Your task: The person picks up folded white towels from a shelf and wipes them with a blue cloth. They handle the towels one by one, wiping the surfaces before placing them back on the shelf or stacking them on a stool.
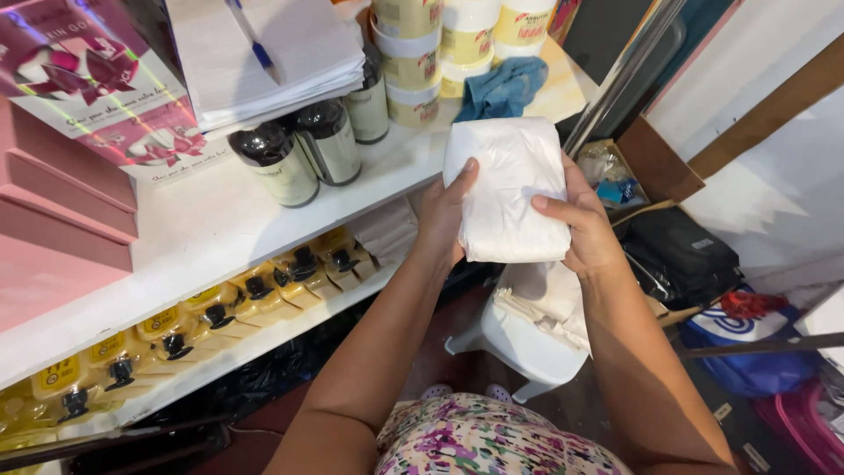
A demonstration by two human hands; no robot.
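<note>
1. Head view: both hands held a white plastic-wrapped packet point(508, 189) upright, out in front of the white shelf's point(220, 229) edge.
2. Left hand point(445, 215) was closed on the packet's left edge, thumb on the front face, fingers behind.
3. Right hand point(582, 222) gripped the right edge the same way, thumb across the front, fingers hidden behind.
4. Packet was clear of the shelf, not touching it, just below a crumpled blue cloth point(503, 88).
5. On the shelf top: dark bottles point(303, 154) with pale labels, stacked cream tubs point(448, 44), a paper stack point(264, 53) with a blue pen point(255, 40) on it, pink boxes point(53, 211) at left.
6. Lower shelf: row of yellow pump packs point(211, 312).
7. Below the hands: white plastic stool point(519, 347) with folded cloth point(549, 299) on it; black bag point(681, 255) and blue-white bag point(747, 343) at right.
</note>
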